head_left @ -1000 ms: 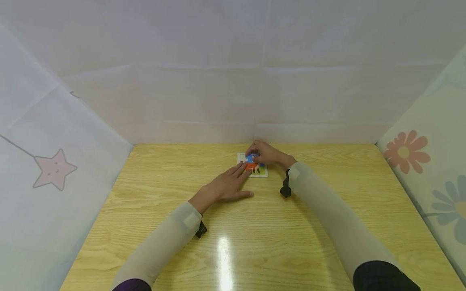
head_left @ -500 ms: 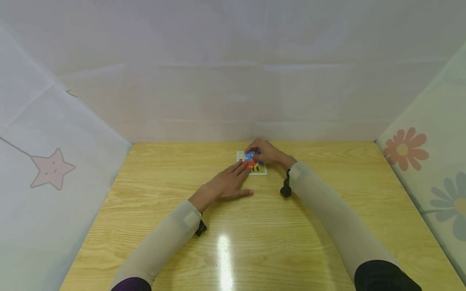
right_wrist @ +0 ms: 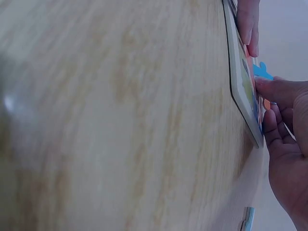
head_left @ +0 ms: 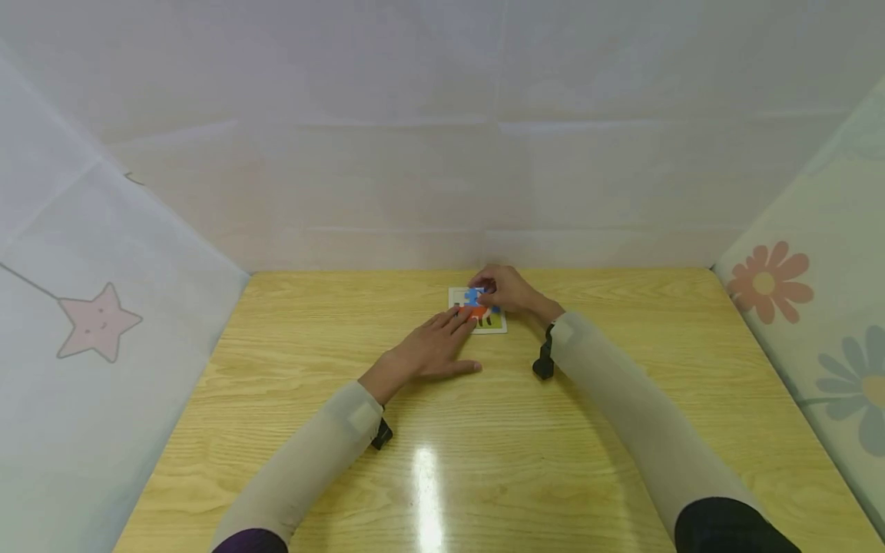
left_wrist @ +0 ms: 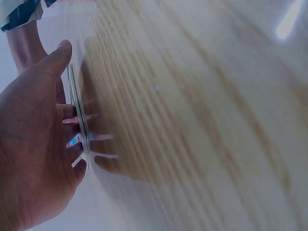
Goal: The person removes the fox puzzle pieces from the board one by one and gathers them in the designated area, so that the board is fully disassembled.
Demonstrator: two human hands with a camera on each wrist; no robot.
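Observation:
A small square jigsaw puzzle (head_left: 492,326) with a white border lies near the table's back edge. Its picture shows red, green and blue parts. My left hand (head_left: 432,349) lies with straight fingers over the puzzle's left and lower part, thumb spread on the table. My right hand (head_left: 508,292) pinches a blue puzzle piece (head_left: 473,296) over the upper part of the puzzle. In the right wrist view this blue piece (right_wrist: 262,70) stands up from the puzzle at the fingertips. Fingers hide much of the picture and part of the piece.
The wooden table (head_left: 311,330) meets a pale sheet (head_left: 359,153) just behind the puzzle. Printed sheets stand at both sides. A flat, light-blue-edged thing (right_wrist: 248,219) shows at the bottom of the right wrist view; its kind is unclear.
My right hand has shifted slightly to the right, and its fingers uncover more of the blue piece. The left hand stays in place on the puzzle.

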